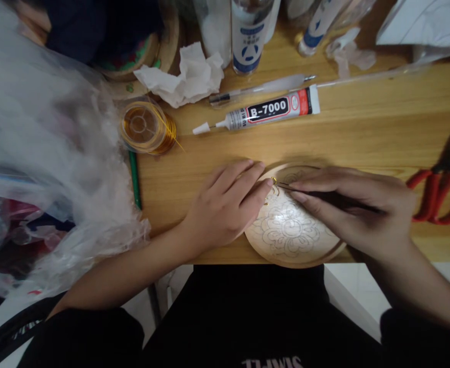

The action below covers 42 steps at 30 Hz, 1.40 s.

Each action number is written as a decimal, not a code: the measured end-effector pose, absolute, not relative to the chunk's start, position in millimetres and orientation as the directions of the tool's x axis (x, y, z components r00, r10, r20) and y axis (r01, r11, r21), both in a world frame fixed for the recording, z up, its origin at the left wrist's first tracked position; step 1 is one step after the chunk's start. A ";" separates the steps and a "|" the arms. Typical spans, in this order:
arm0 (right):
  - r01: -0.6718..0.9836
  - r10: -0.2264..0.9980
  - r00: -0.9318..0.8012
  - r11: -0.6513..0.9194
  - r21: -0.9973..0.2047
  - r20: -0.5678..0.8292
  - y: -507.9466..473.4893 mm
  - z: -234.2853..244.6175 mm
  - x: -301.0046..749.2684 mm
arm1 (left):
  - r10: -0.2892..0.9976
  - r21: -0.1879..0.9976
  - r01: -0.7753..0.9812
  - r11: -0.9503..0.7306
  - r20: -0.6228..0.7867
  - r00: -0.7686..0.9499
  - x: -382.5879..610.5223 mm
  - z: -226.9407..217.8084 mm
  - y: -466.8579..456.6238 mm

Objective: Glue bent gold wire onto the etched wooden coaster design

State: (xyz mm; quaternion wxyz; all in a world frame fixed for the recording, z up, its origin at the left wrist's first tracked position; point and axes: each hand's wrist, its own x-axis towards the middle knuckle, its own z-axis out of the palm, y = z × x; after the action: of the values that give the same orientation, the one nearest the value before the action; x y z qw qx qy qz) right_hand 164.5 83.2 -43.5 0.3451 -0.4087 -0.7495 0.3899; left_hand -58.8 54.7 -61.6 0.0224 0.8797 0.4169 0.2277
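Pale wood, round and marked with a grey line drawing of a flower, makes up the disc (286,251) at the near edge of the wooden table (174,197), right in front of me. On its upper left part sits a small gold wire loop (274,180), with other short gold wire pieces (277,190) just below it. My right hand (366,204) pinches slim dark tweezers (287,186) between thumb and fingers, their tips pointing at the loop; whether the tips are closed on the wire I cannot tell. My left hand (228,204) lies palm down over the disc's left side, fingers stretched out and close together, holding nothing that I can see, the index fingertip just beside the loop.

To do this well, I judge, the left hand should bear down just enough to stop the disc sliding, since part of it juts past the table edge. The tweezers want a light pinch: thin wire looks easy to bend out of shape. A low angle and small turns of the wrist should let the curve be nudged without catching its neighbours. The spool of gold wire (148,127), the B-7000 glue tube (273,110) and the red-handled pliers (441,189) all lie clear of my fingers.
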 end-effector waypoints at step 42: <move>0.265 0.821 -0.523 0.413 -0.872 0.230 92.4 -45.1 172.1 | 0.787 0.340 0.713 -0.613 0.340 0.514 -61.7 -65.6 51.9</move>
State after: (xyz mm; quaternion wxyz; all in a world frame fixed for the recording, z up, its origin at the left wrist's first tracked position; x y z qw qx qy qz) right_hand 172.1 92.4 -45.1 0.3379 -0.3529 -0.7695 0.4113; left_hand -61.7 51.9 -65.6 0.0785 0.8665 0.4331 0.2356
